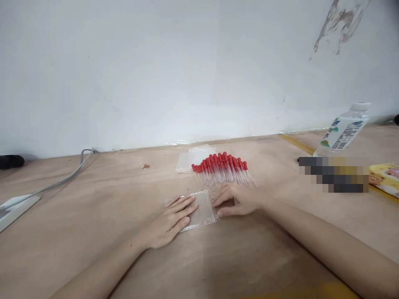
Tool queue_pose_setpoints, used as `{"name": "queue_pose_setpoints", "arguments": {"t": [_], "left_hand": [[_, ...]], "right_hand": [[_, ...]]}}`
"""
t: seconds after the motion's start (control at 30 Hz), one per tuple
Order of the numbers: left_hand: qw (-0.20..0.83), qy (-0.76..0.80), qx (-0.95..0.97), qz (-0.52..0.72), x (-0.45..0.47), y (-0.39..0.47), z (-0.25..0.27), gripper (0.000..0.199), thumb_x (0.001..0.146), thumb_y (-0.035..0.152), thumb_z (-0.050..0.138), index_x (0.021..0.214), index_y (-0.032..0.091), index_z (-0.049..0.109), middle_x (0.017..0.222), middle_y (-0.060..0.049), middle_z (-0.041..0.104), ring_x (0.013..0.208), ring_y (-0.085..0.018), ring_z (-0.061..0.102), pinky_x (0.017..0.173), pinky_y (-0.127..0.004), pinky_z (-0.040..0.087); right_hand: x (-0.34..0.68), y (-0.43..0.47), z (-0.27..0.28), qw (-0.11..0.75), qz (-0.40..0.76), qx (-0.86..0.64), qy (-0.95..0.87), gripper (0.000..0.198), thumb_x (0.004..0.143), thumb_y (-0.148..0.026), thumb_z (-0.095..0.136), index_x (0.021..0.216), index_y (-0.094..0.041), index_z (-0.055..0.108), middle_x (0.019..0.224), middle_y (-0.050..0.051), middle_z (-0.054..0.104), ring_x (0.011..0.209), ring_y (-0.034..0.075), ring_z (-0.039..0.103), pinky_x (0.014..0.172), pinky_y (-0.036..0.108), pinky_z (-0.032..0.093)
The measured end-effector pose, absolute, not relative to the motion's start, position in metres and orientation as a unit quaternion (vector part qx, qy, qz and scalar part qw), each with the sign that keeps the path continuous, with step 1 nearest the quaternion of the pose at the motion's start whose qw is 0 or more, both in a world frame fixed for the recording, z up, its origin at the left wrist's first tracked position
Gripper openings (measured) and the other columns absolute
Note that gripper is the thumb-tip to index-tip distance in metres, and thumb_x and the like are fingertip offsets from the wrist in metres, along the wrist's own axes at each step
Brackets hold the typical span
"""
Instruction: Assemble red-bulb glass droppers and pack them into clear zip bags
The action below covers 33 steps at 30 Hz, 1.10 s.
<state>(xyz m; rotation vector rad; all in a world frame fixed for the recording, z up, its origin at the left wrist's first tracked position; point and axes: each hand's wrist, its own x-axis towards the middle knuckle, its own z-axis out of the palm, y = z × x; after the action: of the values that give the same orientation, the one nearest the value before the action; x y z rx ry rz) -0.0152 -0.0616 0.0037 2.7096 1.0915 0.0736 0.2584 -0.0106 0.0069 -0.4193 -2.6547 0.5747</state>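
Note:
A clear zip bag (202, 209) with a red line along its right-hand edge lies flat on the table. My left hand (171, 218) rests palm down on its left part, fingers stretched out. At the red-lined edge, my right hand (238, 200) touches the bag with curved fingertips, thumb and fingers apart. Just beyond the hands lies a row of glass droppers (222, 168), their red rubber bulbs pointing away from me. Partly behind the droppers are more clear bags (199, 154).
A plastic bottle (344, 131) stands at the right, near a blurred patch and a yellow packet (386, 178). On the left, a grey cable (67, 178) runs to a white flat object (18, 209). A pale wall (140, 74) closes off the table's far side.

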Motion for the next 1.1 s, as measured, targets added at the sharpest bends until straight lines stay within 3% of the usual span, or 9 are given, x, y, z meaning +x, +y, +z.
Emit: {"name": "queue_pose_setpoints", "arguments": {"t": [0.1,0.2,0.3,0.4,0.57,0.77,0.93,1.1], "left_hand": [[0.099,0.376,0.921,0.027,-0.014,-0.063,0.003,0.048,0.094,0.039,0.025,0.140,0.030,0.018,0.147,-0.001,0.016,0.135,-0.021,0.014,0.109,-0.047,0.016],[0.094,0.378,0.920,0.044,-0.013,-0.063,0.001,0.048,0.093,0.040,0.029,0.139,0.030,0.021,0.147,-0.002,0.019,0.134,-0.023,0.017,0.108,-0.047,0.018],[0.097,0.379,0.918,0.070,-0.012,-0.063,-0.001,0.049,0.091,0.041,0.033,0.138,0.029,0.026,0.145,-0.003,0.026,0.132,-0.024,0.024,0.107,-0.047,0.022],[0.103,0.383,0.913,0.098,-0.012,-0.063,-0.001,0.050,0.089,0.043,0.038,0.136,0.028,0.030,0.142,-0.004,0.032,0.130,-0.025,0.029,0.106,-0.047,0.025],[0.106,0.385,0.911,0.108,-0.011,-0.063,-0.003,0.052,0.087,0.044,0.041,0.135,0.027,0.032,0.141,-0.004,0.034,0.130,-0.024,0.029,0.106,-0.046,0.025],[0.112,0.387,0.910,0.096,-0.012,-0.062,-0.002,0.051,0.088,0.045,0.039,0.136,0.027,0.032,0.142,-0.003,0.032,0.131,-0.024,0.026,0.107,-0.046,0.024],[0.113,0.382,0.913,0.088,-0.007,-0.062,-0.001,0.051,0.089,0.044,0.037,0.136,0.028,0.030,0.144,-0.004,0.028,0.132,-0.024,0.024,0.107,-0.047,0.022],[0.115,0.371,0.914,0.120,-0.004,-0.060,-0.004,0.049,0.088,0.042,0.039,0.134,0.025,0.034,0.144,-0.006,0.026,0.132,-0.025,0.023,0.106,-0.044,0.026]], "right_hand": [[0.266,0.010,0.008,0.315,0.179,-0.315,-0.877,0.023,0.083,-0.034,0.050,0.083,-0.020,0.069,0.076,0.002,0.067,0.067,0.013,0.059,0.062,0.025,0.044],[0.274,0.044,0.010,0.435,0.070,-0.506,-0.741,0.021,0.079,-0.032,0.052,0.076,-0.018,0.068,0.068,0.003,0.062,0.065,0.016,0.056,0.062,0.028,0.044],[0.276,0.077,0.012,0.422,-0.002,-0.595,-0.684,0.031,0.074,-0.038,0.056,0.091,-0.015,0.068,0.081,0.008,0.061,0.076,0.021,0.056,0.072,0.034,0.044],[0.271,0.096,0.010,0.385,0.019,-0.630,-0.674,0.036,0.072,-0.046,0.057,0.086,-0.015,0.069,0.089,0.012,0.059,0.086,0.024,0.055,0.077,0.037,0.043],[0.265,0.095,0.018,0.454,0.107,-0.611,-0.639,0.025,0.070,-0.041,0.059,0.075,-0.017,0.066,0.088,0.008,0.060,0.088,0.022,0.054,0.079,0.036,0.042],[0.276,0.047,0.030,0.596,0.300,-0.458,-0.587,0.035,0.076,-0.052,0.050,0.087,-0.019,0.051,0.069,0.000,0.055,0.055,0.010,0.050,0.053,0.025,0.043],[0.277,0.002,-0.006,0.579,0.420,-0.419,-0.560,0.040,0.073,-0.055,0.053,0.090,-0.020,0.045,0.072,-0.001,0.054,0.054,0.010,0.054,0.052,0.026,0.047],[0.269,-0.016,-0.031,0.563,0.499,-0.396,-0.526,0.036,0.073,-0.049,0.058,0.091,-0.022,0.042,0.077,0.001,0.059,0.064,0.013,0.061,0.064,0.032,0.051]]}}
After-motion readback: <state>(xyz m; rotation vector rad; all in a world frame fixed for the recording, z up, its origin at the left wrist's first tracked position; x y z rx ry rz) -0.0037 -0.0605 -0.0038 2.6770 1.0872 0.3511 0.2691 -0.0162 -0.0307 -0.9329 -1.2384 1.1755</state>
